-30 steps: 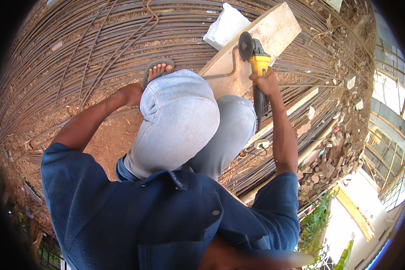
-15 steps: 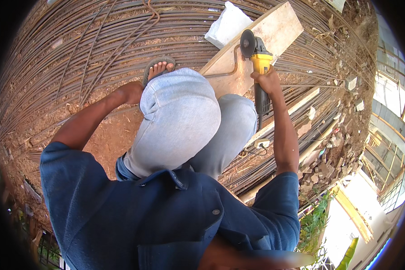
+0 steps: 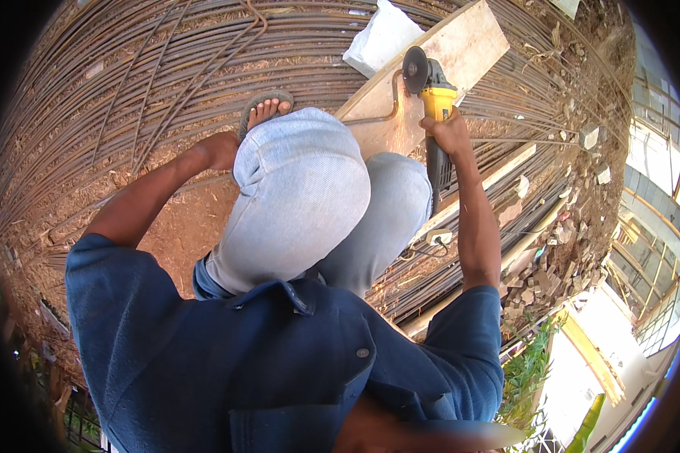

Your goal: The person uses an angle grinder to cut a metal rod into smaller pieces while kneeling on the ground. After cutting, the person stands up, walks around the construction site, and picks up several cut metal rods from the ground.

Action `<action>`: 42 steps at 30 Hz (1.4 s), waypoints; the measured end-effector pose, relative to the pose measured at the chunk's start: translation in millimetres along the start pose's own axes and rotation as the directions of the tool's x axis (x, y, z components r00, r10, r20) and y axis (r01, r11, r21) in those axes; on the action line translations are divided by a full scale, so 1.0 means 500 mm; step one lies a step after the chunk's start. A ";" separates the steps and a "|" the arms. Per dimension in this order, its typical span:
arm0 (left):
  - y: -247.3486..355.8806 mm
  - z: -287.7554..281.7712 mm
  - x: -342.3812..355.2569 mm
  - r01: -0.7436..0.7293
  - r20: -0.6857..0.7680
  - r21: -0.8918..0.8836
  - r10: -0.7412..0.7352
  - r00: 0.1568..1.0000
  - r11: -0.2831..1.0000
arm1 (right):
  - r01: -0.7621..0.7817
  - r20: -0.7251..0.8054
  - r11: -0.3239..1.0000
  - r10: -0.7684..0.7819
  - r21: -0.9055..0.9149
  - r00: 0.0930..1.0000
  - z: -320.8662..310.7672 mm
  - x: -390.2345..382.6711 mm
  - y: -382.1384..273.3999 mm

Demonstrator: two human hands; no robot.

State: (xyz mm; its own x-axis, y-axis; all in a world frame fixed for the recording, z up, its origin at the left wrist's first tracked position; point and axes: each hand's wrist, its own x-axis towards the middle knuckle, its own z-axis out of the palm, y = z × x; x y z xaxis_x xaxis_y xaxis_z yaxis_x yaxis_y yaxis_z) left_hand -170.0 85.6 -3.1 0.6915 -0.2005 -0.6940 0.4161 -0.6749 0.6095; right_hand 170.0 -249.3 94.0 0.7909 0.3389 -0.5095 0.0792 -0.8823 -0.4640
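Steel rods (image 3: 166,90) carpet the ground; a wooden board (image 3: 468,45) crosses them. Over it hangs the yellow angle grinder (image 3: 437,100), disc (image 3: 414,69) beside the bent bar (image 3: 395,98), which the board apparently props. The right hand (image 3: 449,134) clasps the grinder; whether the left hand (image 3: 221,151) grips, I can't tell.

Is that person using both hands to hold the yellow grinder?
No, only the right hand grips the yellow grinder, while the left hand is over beside the sandalled foot.
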 end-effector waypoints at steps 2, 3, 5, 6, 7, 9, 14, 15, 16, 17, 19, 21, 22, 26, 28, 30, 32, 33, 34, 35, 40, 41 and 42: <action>0.006 -0.001 -0.001 0.039 -0.010 -0.037 -0.040 0.999 0.999 | -0.003 -0.008 1.000 0.002 -0.010 1.000 0.000 0.002 0.002; 0.008 -0.002 -0.001 0.055 -0.012 -0.044 -0.055 0.998 0.998 | 0.006 -0.003 1.000 -0.006 -0.002 1.000 0.001 0.003 0.002; 0.011 -0.001 0.000 0.073 -0.015 -0.040 -0.074 0.997 0.997 | 0.022 0.000 1.000 -0.022 0.007 1.000 0.001 0.006 0.004; 0.011 -0.001 0.000 0.071 -0.015 -0.032 -0.072 0.997 0.997 | 0.025 -0.003 1.000 -0.025 0.008 1.000 0.002 0.007 0.005; 0.010 -0.001 0.000 0.069 -0.016 -0.023 -0.070 0.997 0.997 | 0.029 -0.008 1.000 -0.029 0.009 1.000 0.002 0.008 0.006; 0.008 -0.001 0.000 0.050 -0.015 -0.014 -0.050 0.999 0.999 | 0.010 0.008 1.000 -0.010 0.013 1.000 0.002 0.009 0.008; 0.009 -0.008 -0.004 0.008 -0.006 -0.023 -0.008 1.000 1.000 | 0.018 0.017 1.000 -0.018 0.022 1.000 0.002 0.007 0.008; 0.011 -0.009 -0.005 0.008 -0.013 -0.024 -0.009 1.000 1.000 | 0.024 0.011 1.000 -0.024 0.016 1.000 0.002 0.008 0.007; 0.013 -0.009 -0.006 0.008 -0.020 -0.024 -0.009 1.000 1.000 | 0.032 0.007 0.999 -0.032 0.011 0.999 0.002 0.008 0.007; 0.014 -0.009 -0.007 0.005 -0.028 -0.016 -0.006 1.000 1.000 | 0.029 0.003 1.000 -0.029 0.006 1.000 0.002 0.009 0.007; 0.014 -0.008 -0.008 0.010 -0.028 -0.017 -0.011 1.000 1.000 | 0.028 -0.001 1.000 -0.028 0.005 1.000 0.002 0.011 0.008; 0.012 -0.005 -0.007 0.014 -0.023 -0.034 -0.015 1.000 0.999 | 0.017 0.023 0.999 -0.017 0.038 1.000 0.004 0.013 0.011; 0.009 -0.004 -0.005 0.009 -0.025 -0.040 -0.010 1.000 0.999 | 0.007 0.039 0.998 -0.010 0.065 0.999 0.005 0.014 0.013; 0.001 0.004 0.008 0.019 -0.020 -0.009 -0.020 1.000 1.000 | 0.041 -0.007 0.999 -0.041 0.023 0.999 0.008 0.012 0.018; -0.001 0.006 0.015 0.001 0.016 0.076 -0.002 1.000 0.997 | -0.009 -0.016 1.000 0.009 -0.023 1.000 0.006 0.007 0.015; -0.003 0.006 0.018 -0.088 0.061 0.199 0.078 0.995 0.976 | -0.017 0.014 0.999 0.016 0.043 1.000 0.003 -0.001 0.006; -0.005 0.004 0.015 -0.033 0.010 0.085 0.032 0.999 0.996 | -0.008 0.023 0.996 0.006 0.085 1.000 0.002 -0.010 -0.006; -0.006 0.004 0.012 -0.028 -0.001 0.055 0.028 1.000 0.998 | 0.006 0.012 0.996 -0.007 0.092 1.000 0.001 -0.014 -0.012; -0.007 0.003 0.009 -0.024 -0.013 0.024 0.024 1.000 0.999 | 0.024 -0.006 0.995 -0.023 0.102 1.000 0.002 -0.019 -0.017; -0.008 0.002 0.006 -0.044 -0.009 0.025 0.044 0.999 0.999 | 0.005 0.003 0.989 -0.006 0.150 1.000 0.000 -0.024 -0.019; -0.003 0.000 0.003 -0.043 -0.040 0.043 0.044 0.998 0.998 | -0.050 -0.019 0.894 0.066 0.445 0.998 -0.053 -0.057 0.017; 0.000 0.000 0.002 -0.029 -0.081 0.047 0.033 0.996 0.998 | -0.039 -0.018 0.881 0.054 0.472 0.998 -0.076 -0.068 0.033; 0.005 0.001 0.000 0.054 -0.121 0.074 -0.044 0.992 0.996 | -0.047 -0.053 0.859 0.086 0.509 0.995 -0.094 -0.083 0.052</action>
State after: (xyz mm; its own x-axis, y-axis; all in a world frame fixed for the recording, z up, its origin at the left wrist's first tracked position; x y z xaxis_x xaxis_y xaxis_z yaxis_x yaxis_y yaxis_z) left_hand -169.4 83.6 -1.5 0.7385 -0.0833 -0.6690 0.4074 -0.7356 0.5413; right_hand 168.0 -301.9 137.2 0.8260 0.2436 -0.5083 -0.2783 -0.6078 -0.7437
